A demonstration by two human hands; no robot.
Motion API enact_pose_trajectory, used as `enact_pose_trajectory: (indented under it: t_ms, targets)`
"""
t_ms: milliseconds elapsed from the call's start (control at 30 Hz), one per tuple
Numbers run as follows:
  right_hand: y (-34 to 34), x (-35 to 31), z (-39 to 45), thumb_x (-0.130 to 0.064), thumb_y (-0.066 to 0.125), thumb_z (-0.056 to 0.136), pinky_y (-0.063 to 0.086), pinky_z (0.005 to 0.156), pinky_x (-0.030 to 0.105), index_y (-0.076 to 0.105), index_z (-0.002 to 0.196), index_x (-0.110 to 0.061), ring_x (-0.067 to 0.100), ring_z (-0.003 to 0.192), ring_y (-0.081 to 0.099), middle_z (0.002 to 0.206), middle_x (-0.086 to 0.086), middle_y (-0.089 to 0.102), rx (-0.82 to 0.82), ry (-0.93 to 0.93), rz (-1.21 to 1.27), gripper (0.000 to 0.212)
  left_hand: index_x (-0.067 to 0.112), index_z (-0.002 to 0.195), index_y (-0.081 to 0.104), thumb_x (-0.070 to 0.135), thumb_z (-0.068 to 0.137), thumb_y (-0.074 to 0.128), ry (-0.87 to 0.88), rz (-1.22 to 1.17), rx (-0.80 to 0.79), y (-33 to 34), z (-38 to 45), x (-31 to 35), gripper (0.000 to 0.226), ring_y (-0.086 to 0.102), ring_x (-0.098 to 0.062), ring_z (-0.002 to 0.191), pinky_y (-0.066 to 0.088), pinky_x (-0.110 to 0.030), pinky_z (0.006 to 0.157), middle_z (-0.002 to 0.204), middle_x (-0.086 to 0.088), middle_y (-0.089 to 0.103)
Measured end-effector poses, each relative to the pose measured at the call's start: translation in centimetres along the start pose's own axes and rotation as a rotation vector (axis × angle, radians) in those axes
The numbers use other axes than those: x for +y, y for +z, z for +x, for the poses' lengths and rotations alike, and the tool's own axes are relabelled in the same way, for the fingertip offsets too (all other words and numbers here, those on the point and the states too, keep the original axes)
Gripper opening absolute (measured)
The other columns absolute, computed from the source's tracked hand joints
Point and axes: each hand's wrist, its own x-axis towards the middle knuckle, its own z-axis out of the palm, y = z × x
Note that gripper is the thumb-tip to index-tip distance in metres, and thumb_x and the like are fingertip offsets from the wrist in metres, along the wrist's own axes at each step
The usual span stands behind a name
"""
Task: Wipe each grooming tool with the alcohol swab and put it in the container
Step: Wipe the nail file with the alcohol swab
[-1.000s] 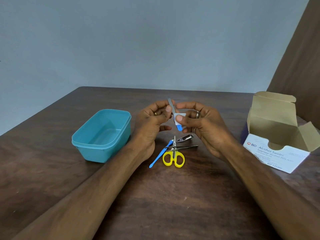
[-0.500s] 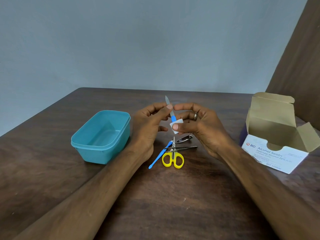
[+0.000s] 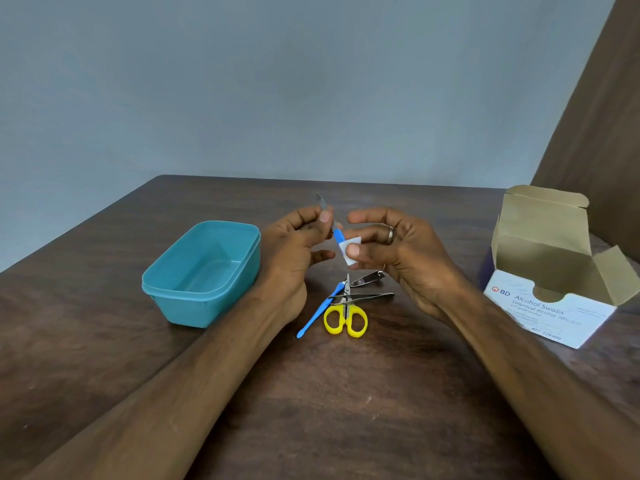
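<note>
On the tabletop [image 3: 346, 410], nearest, wait the yellow scissors [image 3: 345, 318], a blue-handled tool [image 3: 318, 311], tweezers [image 3: 363, 297] and nail clipper [image 3: 367, 278], none wiped yet by the look of it. Above them the wiping step is in hand: the left hand [image 3: 294, 244] pinches the nail file [image 3: 330, 221] by its metal blade, tip tilted up and away, while the right hand [image 3: 398, 247] pinches the alcohol swab [image 3: 349, 249] round its blue handle. Next, probably, comes carrying it left into the empty teal container [image 3: 204, 271].
</note>
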Motion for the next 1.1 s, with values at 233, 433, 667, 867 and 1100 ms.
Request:
enact_pose_trajectory:
  t_ms: [233,433,667,867,1100]
  targets:
    - [0.21,-0.17,-0.17,-0.01,0.079,0.066,0.057,0.055,0.031,0.069,0.11,-0.01,0.027,0.075,0.072,0.091,0.02,0.075,0.034,0.06,0.026,0.045,0.015,0.094,0.071,0.012,0.087,0.067,0.02,0.01,-0.082,0.25,-0.26,0.03,0.009,0.067,-0.013,0.078,0.057,-0.042,0.077,0.078,0.004,0.073]
    - [0.25,-0.42,-0.3,-0.009,0.078,0.069,0.056,0.052,0.029,0.068,0.111,-0.009,0.023,0.074,0.072,0.088,0.017,0.075,0.027,0.061,0.04,0.044,0.017,0.091,0.071,0.011,0.087,0.067,0.022,0.011,-0.084,0.37,-0.36,0.1,0.009,0.068,-0.014,0.081,0.056,-0.047,0.083,0.078,0.006,0.074]
    - [0.2,-0.46,-0.41,-0.001,0.074,0.069,0.056,0.055,0.028,0.065,0.119,-0.008,0.024,0.08,0.071,0.1,0.021,0.074,-0.073,0.111,0.096,0.051,0.014,0.094,0.071,0.016,0.089,0.065,-0.017,-0.087,-0.11,0.12,-0.11,-0.08,0.008,0.063,-0.013,0.076,0.057,-0.034,0.069,0.077,0.002,0.069]
    - [0.36,-0.67,-0.61,0.003,0.071,0.07,0.061,0.063,0.03,0.064,0.118,-0.007,0.025,0.078,0.075,0.093,0.019,0.076,-0.11,0.095,0.1,0.049,0.015,0.092,0.069,0.015,0.093,0.061,-0.058,-0.165,-0.122,-0.14,0.04,0.02,0.009,0.063,-0.01,0.069,0.054,-0.025,0.056,0.076,0.001,0.067]
    - [0.59,-0.57,-0.58,-0.007,0.07,0.076,0.062,0.074,0.037,0.069,0.11,-0.009,0.026,0.077,0.074,0.094,0.021,0.075,-0.022,-0.09,0.107,0.034,0.016,0.085,0.069,0.018,0.091,0.063,-0.147,-0.316,-0.175,-0.16,-0.03,0.38,0.009,0.066,-0.011,0.068,0.056,-0.032,0.072,0.077,-0.001,0.071]
